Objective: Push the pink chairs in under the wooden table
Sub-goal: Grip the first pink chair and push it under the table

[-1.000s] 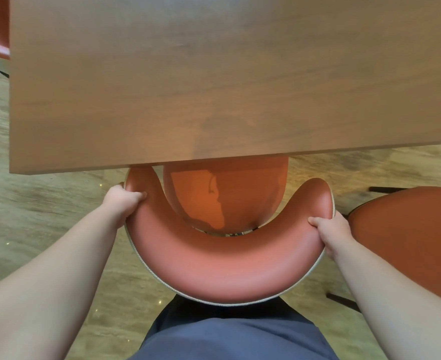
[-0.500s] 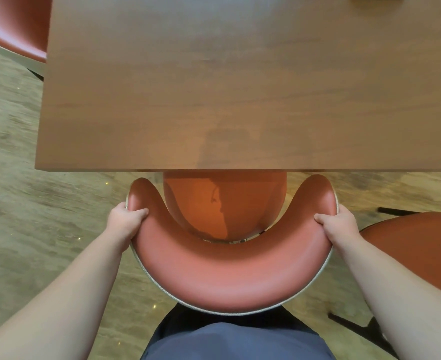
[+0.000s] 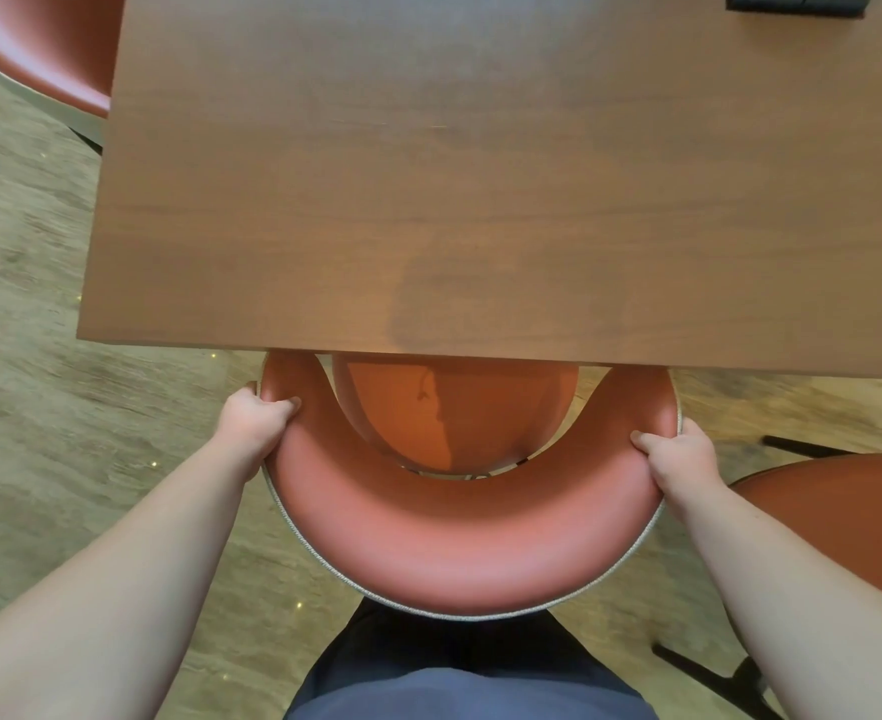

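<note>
I am seeing the middle chair (image 3: 459, 553) sitting before me, its seat (image 3: 454, 413) lying partly under the counter (image 3: 480, 174), a second chair (image 3: 844, 517) standing right, a third (image 3: 49, 49) far left.

The front of the middle pink chair's seat (image 3: 454, 413) is hidden under the tabletop (image 3: 428, 200). Two further pink chairs (image 3: 38, 49) (image 3: 854, 517) are cut off by the picture's edges, as is a dark object (image 3: 797, 2) at the top.

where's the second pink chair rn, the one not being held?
Head view, lower right: the second pink chair stands on the floor beside the right hand, clear of the wooden table.
</note>
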{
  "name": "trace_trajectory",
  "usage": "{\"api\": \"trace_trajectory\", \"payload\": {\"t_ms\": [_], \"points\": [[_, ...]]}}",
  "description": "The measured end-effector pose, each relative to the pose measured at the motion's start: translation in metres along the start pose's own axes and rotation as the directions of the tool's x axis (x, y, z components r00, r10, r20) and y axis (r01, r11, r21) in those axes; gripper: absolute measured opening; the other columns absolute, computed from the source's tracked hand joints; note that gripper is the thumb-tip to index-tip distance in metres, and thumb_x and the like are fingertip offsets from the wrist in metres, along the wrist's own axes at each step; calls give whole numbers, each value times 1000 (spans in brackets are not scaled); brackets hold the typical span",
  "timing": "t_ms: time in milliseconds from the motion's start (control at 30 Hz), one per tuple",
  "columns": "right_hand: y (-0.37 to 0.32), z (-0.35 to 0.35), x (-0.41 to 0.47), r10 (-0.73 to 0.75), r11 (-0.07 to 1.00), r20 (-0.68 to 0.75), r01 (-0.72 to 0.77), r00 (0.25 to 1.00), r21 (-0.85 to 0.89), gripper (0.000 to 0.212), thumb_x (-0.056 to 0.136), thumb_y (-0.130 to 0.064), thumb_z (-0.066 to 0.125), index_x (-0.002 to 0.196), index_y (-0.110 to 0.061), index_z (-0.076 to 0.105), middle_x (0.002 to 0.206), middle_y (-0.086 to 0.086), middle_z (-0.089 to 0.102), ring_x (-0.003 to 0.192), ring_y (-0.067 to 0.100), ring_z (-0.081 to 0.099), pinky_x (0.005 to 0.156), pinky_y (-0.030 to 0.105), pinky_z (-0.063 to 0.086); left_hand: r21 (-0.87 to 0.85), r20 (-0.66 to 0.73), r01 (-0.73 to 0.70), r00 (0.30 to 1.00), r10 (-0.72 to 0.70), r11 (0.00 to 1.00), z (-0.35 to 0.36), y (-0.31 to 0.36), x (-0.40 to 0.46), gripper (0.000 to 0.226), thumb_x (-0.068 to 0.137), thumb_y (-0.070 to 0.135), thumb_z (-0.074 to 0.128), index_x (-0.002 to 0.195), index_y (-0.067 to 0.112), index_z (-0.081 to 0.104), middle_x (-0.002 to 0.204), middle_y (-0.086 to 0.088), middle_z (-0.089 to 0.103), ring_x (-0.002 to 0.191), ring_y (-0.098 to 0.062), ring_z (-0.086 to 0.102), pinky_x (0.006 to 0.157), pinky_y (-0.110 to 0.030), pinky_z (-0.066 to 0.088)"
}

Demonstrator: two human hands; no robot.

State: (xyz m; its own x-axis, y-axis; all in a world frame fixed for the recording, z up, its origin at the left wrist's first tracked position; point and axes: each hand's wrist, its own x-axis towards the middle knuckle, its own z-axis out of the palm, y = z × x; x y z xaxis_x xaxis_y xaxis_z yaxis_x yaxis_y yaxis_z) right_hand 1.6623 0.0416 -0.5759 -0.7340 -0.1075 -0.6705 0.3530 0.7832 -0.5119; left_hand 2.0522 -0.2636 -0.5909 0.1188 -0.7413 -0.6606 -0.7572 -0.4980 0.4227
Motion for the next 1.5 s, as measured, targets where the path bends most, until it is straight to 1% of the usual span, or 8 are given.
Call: {"api": "trace_trajectory", "payload": {"t_ms": [233,533,867,1067,1167,1267,1367,1500], "points": [[-3,3,3,-9,1000,-18,8,1000,-24,22,84,-9,75,94,-18,57,85,-2,64,75,20,62,68,31,45,7,-3,-11,1000,11,1000,1,1,3,40,84,22,77,117,3,63,104,-13,66,94,-32,63,81,-37,49],[-6,3,4,-1,997,-19,-1,1000,-74,24,83,-14,77,86,-22,54,86,0,64,86,31,63,79,38,49,7,30,-22,999,22,1000,0,8,4,33,86,22,77,110,8,60,100,-11,65,91,-32,62,78,-36,47],[-11,3,-2,-7,988,-23,3,1000,-153,38,82,-29,80,102,-14,52,90,3,60,89,31,59,79,37,44,11,45,9,999,-10,1000,-1,11,2,44,82,35,82,107,7,58,104,-14,66,92,-33,64,78,-38,51],[-9,6,-12,-57,973,-51,43,997,-228,46,86,-41,74,108,-10,49,96,6,59,95,34,59,80,36,40,60,-4,-55,998,56,997,1,3,-20,54,88,37,72,129,7,53,119,-17,66,114,-39,62,91,-40,46],[-3,10,-26,-78,964,-83,54,993,-259,61,91,-40,65,136,-6,43,127,17,63,110,39,60,90,41,44,113,-27,-106,994,109,988,6,-2,-37,74,93,29,66,154,5,31,146,-24,54,132,-42,53,107,-44,40],[10,14,-51,-153,948,-84,122,985,-294,80,93,-34,60,159,-19,17,155,17,42,132,41,50,106,48,41,205,-49,-185,979,199,961,12,-11,-58,80,98,26,59,163,11,14,159,-26,36,140,-45,43,112,-49,35],[29,20,-79,-195,908,-37,166,980,-386,83,98,-36,52,161,-30,-3,168,12,15,141,44,40,109,54,37,311,-39,-235,965,259,921,17,-19,-74,78,103,29,50,164,19,4,164,-26,23,133,-52,46,105,-54,39],[34,23,-83,-191,890,-25,163,981,-425,78,104,-38,41,160,-33,-12,170,10,4,144,45,36,111,55,35,334,-16,-273,955,295,902,16,-19,-71,74,105,25,46,164,15,4,165,-28,18,135,-54,42,107,-53,37]]}}
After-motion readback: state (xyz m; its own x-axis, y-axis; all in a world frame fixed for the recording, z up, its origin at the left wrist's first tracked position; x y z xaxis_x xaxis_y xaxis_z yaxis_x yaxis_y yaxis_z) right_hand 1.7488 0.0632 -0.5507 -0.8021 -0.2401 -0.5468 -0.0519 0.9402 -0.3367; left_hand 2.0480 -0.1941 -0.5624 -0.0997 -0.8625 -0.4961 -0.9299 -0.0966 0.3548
